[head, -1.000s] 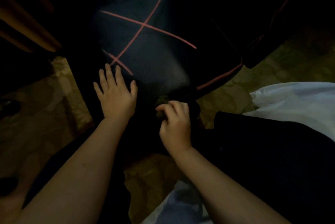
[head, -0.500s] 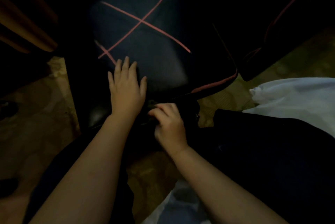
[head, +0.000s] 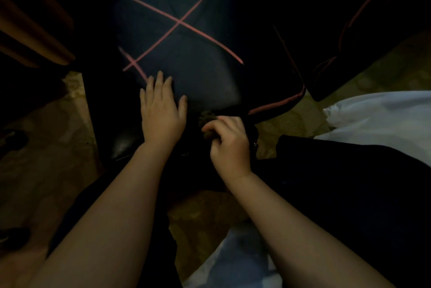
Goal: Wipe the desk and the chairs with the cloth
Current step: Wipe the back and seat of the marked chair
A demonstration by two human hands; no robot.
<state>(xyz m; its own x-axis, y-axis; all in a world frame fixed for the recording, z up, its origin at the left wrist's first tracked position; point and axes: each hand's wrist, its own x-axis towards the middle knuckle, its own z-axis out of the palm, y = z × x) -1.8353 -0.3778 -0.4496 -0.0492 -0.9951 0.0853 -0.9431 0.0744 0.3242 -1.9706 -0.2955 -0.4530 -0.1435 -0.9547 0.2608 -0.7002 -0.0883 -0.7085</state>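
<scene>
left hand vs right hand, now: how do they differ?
The left hand lies flat, fingers straight, on the chair seat; the right hand has fingers curled, gripping the dark cloth. The left hand sits further onto the seat; the right hand is at its front edge. Both are bare and at the same chair.

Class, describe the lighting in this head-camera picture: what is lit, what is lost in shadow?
Head view: dim overall; left hand and right hand best lit; the cloth in the right hand is a dark, barely readable clump; the chair seat has faint sheen, edges lost in black; white fabric at right is brightest.
</scene>
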